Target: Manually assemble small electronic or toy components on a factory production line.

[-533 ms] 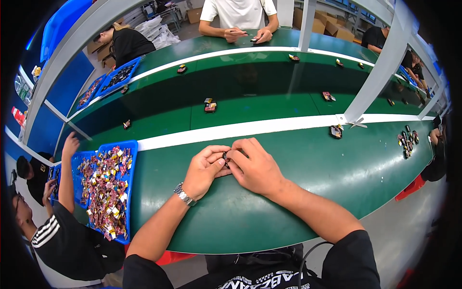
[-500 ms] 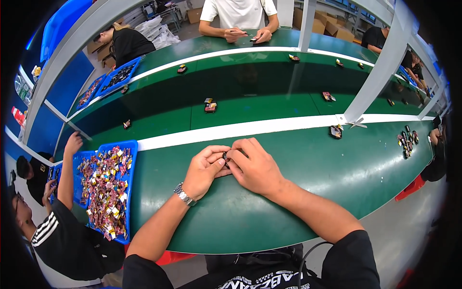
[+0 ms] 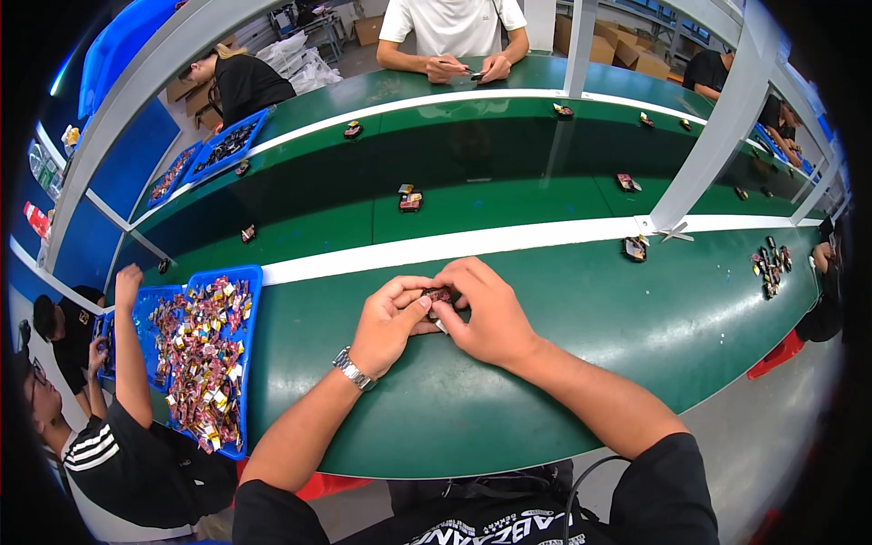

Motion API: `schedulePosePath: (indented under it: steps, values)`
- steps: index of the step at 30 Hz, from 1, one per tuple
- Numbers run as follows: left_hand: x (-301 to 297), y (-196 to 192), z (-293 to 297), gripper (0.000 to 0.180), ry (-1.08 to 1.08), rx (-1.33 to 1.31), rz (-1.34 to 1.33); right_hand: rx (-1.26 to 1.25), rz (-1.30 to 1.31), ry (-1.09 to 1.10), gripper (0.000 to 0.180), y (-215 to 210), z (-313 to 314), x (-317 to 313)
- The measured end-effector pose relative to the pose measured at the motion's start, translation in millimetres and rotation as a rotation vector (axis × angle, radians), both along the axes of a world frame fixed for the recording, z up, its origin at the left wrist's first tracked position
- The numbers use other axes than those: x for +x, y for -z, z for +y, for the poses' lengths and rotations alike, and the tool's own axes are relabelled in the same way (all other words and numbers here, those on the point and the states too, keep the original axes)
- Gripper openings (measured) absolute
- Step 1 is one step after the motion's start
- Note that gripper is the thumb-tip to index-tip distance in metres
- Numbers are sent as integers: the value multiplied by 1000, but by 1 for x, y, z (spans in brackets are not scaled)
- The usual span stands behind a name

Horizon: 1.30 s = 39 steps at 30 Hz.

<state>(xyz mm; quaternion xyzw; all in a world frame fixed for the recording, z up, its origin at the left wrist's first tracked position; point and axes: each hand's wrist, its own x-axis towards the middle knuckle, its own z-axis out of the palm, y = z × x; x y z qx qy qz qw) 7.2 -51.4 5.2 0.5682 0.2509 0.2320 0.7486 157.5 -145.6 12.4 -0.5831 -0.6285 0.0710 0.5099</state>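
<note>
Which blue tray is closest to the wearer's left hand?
The big blue tray at the near left of the green table, heaped with small colourful parts. It lies just left of the left hand; the other blue trays sit far back.

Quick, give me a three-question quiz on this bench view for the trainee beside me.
1. True or false: both hands pinch one small dark part together.
2. Which wrist wears the watch: A left, B right?
3. What holds the heap of small mixed parts left of the hands?

Key
1. True: the left hand and right hand meet on the small part above the green table.
2. A.
3. The blue tray.
</note>
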Motion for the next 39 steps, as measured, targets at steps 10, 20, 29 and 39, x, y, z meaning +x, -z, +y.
schedulePosePath:
  steps: [10, 20, 29, 39]
  values:
    - [5, -1, -8, 20, -93, 137, 113, -36, 218, -51, 21, 6, -1, 3]
    - [4, 7, 5, 30, -198, 95, -119, -165, 559, 24, 9, 13, 64, 82]
    - [0, 14, 12, 21, -38, 142, -103, -291, -187, 660, 21, 4, 122, 154]
    - [-3, 7, 17, 18, -57, 162, -51, -321, -323, 585, 52, 25, 154, 58]
